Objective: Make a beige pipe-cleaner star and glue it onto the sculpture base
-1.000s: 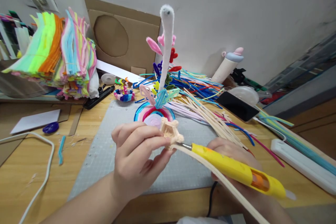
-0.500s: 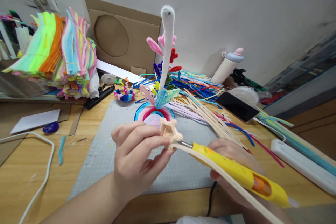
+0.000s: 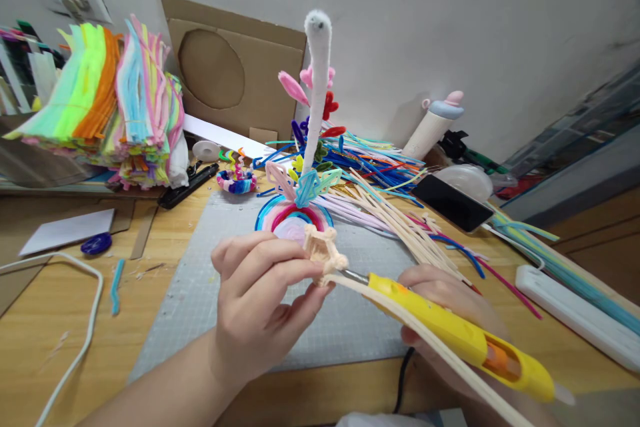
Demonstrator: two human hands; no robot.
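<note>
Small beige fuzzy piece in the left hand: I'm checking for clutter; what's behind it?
Behind the beige piece: a curved blue, white and pink striped decoration, and grey gridded cutting mat. The decoration's lower part is hidden by the piece and left hand.

Even, moderately bright light, soft shadow beside the bottle [image 3: 429, 135] near the bench [image 3: 135, 307]'s far edge, stretching and blur beyond its right edge

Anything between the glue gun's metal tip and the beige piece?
Nothing visible: the metal tip of the glue gun in the right hand sits at the beige piece in the left hand; contact unclear. The beige strip runs just below.
</note>
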